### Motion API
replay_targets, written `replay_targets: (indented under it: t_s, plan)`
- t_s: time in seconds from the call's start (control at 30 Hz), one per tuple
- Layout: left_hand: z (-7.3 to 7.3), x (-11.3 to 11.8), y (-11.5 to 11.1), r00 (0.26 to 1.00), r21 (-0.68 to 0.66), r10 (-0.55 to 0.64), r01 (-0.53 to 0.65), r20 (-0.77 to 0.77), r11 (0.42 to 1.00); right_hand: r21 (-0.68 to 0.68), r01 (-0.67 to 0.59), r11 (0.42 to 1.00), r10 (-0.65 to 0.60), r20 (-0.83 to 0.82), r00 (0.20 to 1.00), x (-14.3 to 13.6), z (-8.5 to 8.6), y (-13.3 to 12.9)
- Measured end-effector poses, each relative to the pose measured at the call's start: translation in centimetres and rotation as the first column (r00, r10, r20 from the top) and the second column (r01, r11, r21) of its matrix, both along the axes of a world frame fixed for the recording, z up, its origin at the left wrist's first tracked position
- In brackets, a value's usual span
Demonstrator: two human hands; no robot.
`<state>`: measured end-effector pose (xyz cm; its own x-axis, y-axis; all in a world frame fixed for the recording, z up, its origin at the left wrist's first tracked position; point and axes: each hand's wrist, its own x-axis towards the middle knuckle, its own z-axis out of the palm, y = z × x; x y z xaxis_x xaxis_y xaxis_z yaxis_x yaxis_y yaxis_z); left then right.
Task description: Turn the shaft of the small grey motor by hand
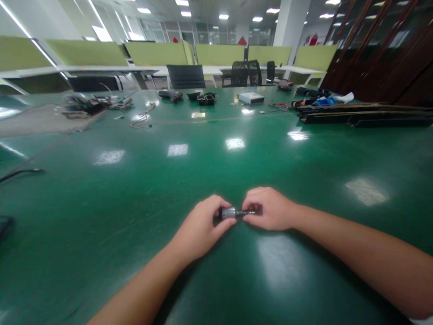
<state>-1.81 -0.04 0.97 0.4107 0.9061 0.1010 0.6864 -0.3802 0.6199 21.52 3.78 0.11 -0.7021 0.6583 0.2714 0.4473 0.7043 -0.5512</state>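
Observation:
A small cylindrical metal part (228, 213), silver with a dark, narrower section toward the right, lies between the two hands just above the green table (142, 198). My left hand (204, 226) is closed around its wide left end, thumb below and fingers above. At the thin right end, my right hand (269, 209) pinches the part between thumb and fingers. The fingertips of both hands are a short distance apart, and the fingers hide both ends of the part in places.
Across the table's far side lie a white box (251, 98), black parts (206, 99), a cable (141, 121) and a pile of components (98, 103). Long black bars (365, 115) are stacked at the far right. A black cable (22, 172) enters at left.

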Motion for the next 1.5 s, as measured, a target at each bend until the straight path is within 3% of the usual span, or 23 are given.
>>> replay_targets:
  t_s: [0.2,0.3,0.4,0.5,0.77,0.93,1.5]
  plan:
    - [0.0,-0.1,0.0,0.999,-0.018,0.009,-0.008,0.032,1.0,-0.049,-0.025,0.998,0.026,0.014,1.0,1.7,0.2,1.5]
    - [0.0,-0.2,0.0,1.0,-0.015,0.009,-0.009,0.026,1.0,-0.13,0.044,0.99,-0.042,0.02,0.999,3.0,0.1,2.6]
    - [0.0,-0.1,0.1,1.0,-0.01,0.011,-0.011,0.026,1.0,-0.154,0.0,0.988,0.001,0.002,1.0,3.6,0.1,2.9]
    - [0.0,-0.1,0.0,1.0,-0.004,0.01,-0.01,0.026,1.0,-0.124,-0.043,0.991,0.041,-0.012,0.999,3.2,0.1,2.6]
    - [-0.1,-0.2,0.0,1.0,0.016,0.007,-0.007,0.015,1.0,-0.077,-0.014,0.997,0.012,-0.029,0.999,1.3,0.0,1.5]
    - [0.1,-0.2,0.0,0.999,0.031,-0.034,0.034,-0.017,0.999,-0.009,-0.108,0.994,0.108,-0.022,0.994,0.1,0.2,0.5]
    - [0.3,0.0,0.0,0.997,0.062,-0.067,0.07,-0.046,0.996,0.007,-0.133,0.991,0.133,-0.028,0.991,-0.1,0.1,0.4]
